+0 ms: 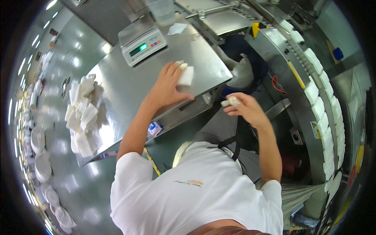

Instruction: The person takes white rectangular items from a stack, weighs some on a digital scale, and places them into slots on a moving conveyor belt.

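My left hand (pixel 171 87) lies over the steel table (pixel 207 62) near its front edge, fingers stretched and thumb spread wide. Beside its fingers, and partly hidden by them, is a small white folded pad (pixel 187 76). Something cream-coloured shows at those fingertips; whether it covers them or is a separate piece, I cannot tell. Off the table's right corner, my right hand (pixel 250 111) hangs in the air with its fingers curled together. Small pale, shiny shapes (pixel 232 102) show at its fingertips, too unclear to name.
A digital scale (pixel 143 47) with a lit green display stands at the back of the table, near a clear plastic container (pixel 162 11). White pads (pixel 84 113) are heaped at the left end. At right, a curved conveyor (pixel 295 72) carries a row of white pads (pixel 321 94).
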Tool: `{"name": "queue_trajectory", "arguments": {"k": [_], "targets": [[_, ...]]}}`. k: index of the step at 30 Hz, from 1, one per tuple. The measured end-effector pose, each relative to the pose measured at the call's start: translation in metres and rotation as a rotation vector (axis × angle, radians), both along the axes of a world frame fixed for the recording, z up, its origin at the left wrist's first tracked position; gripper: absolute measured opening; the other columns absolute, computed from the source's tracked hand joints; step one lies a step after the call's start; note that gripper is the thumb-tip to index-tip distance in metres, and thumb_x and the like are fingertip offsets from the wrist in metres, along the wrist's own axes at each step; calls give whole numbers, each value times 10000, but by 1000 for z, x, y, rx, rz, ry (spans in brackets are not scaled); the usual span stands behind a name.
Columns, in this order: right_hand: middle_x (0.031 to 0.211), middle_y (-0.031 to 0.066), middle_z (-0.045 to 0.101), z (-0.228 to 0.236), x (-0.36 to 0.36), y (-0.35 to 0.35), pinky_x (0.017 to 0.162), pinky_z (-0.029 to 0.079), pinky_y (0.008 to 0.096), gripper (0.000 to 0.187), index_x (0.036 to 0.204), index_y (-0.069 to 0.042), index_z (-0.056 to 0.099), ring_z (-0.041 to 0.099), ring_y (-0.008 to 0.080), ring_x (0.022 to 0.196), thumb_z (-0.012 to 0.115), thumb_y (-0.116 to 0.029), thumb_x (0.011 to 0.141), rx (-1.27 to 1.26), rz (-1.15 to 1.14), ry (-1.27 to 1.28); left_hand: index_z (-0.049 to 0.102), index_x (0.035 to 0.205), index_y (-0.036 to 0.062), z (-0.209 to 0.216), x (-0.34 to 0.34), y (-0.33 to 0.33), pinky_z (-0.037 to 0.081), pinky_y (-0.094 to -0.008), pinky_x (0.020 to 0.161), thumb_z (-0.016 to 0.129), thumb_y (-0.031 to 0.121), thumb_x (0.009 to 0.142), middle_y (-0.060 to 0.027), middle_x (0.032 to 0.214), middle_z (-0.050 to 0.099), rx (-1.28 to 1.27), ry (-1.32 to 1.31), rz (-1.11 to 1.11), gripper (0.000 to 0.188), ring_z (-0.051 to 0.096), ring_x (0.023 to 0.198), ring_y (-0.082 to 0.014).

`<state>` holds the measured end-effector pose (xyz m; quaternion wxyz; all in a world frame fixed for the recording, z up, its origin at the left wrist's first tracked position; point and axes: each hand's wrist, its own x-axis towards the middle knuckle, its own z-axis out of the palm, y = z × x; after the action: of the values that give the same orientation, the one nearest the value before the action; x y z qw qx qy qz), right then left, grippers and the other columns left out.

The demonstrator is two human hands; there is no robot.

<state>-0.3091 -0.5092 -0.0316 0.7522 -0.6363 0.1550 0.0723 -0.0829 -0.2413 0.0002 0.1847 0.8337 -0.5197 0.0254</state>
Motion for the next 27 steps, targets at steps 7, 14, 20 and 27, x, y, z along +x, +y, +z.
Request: {"name": "queue_trajectory", "arguments": {"k": [7,14,20,27], "targets": [[1207,144,667,-42,42,67,920,600,352,398,1341,59,564,703,226,1058,588,-211,1050,372,-239,-40,510,1417,-19,-4,-70,-31,349,-539,1194,946,384,615,-217,1509,464,-51,30,-129,999,374,1446,-464],[1009,95,725,-36,6,50,818,542,361,255,1136,-6,663,674,164,899,707,-103,904,-349,-399,-328,273,1600,2,-18,-103,-49,335,-498,1200,948,479,679,-203,1631,341,-235,288,-270,1237,369,1488,-384],[969,160,718,42,-120,23,776,539,383,369,1199,-45,539,698,251,837,738,-107,895,-359,-454,-474,337,1570,-11,-15,-153,-107,444,-432,1131,891,565,757,-230,1482,522,-487,1441,-403,1140,542,1368,-304],[915,117,695,64,-203,12,719,533,332,350,1208,-34,542,677,188,792,731,-113,923,-696,-700,-132,550,1359,-31,-35,-200,-171,527,-342,1012,786,40,902,-135,1284,658,-395,1405,-460,519,660,1159,-210]]}}
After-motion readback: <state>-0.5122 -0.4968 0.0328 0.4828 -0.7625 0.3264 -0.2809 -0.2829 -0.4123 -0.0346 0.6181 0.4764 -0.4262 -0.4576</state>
